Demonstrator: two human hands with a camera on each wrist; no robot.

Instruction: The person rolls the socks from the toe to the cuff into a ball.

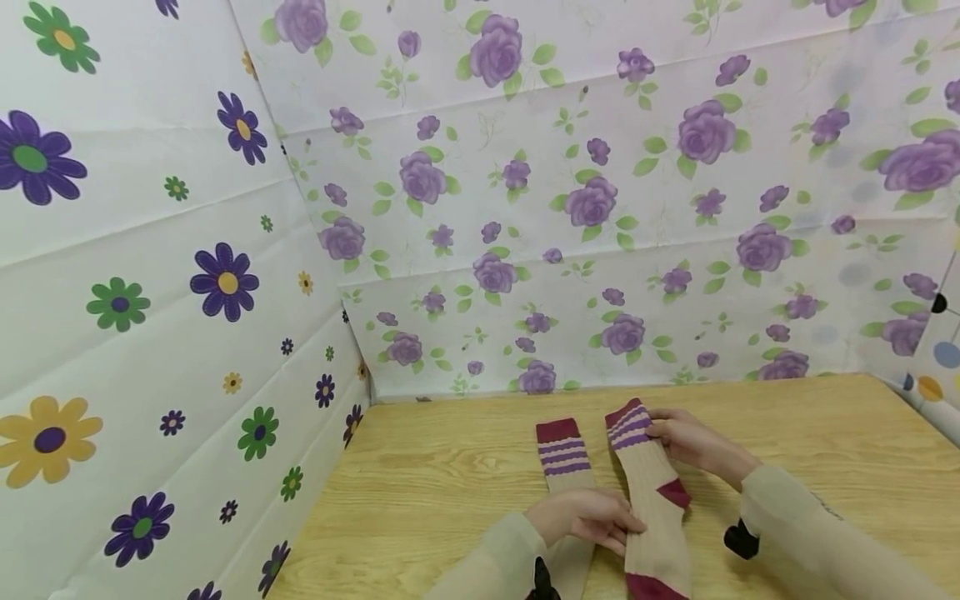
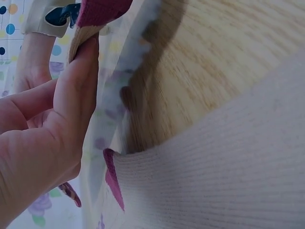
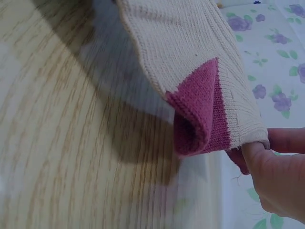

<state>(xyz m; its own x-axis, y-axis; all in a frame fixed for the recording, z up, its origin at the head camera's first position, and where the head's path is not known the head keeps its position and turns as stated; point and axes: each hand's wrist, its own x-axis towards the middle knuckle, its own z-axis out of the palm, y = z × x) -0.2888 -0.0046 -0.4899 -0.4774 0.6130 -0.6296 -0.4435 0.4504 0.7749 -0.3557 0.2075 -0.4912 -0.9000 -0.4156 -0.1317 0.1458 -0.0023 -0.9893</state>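
Note:
Two cream socks with crimson heel or toe patches and purple cuff stripes appear in the head view. My right hand (image 1: 693, 442) pinches the right-hand sock (image 1: 651, 500) by its striped cuff. Lower down, the left hand (image 1: 588, 512) grips that sock's side edge between thumb and fingers. In the right wrist view its crimson heel (image 3: 202, 105) bulges out, above its shadow on the wood. The other sock (image 1: 562, 454) lies flat to the left, cuff pointing away, its middle hidden under my left hand and wrist. Ribbed cream knit (image 2: 224, 176) fills the left wrist view's lower right.
A wood-grain table (image 1: 435, 483) lies under the socks. Behind it rises a wall covering (image 1: 465, 208) with purple roses, and at the left a white sheet (image 1: 165, 350) with daisies. A dotted cloth (image 1: 947, 333) borders the table's right side.

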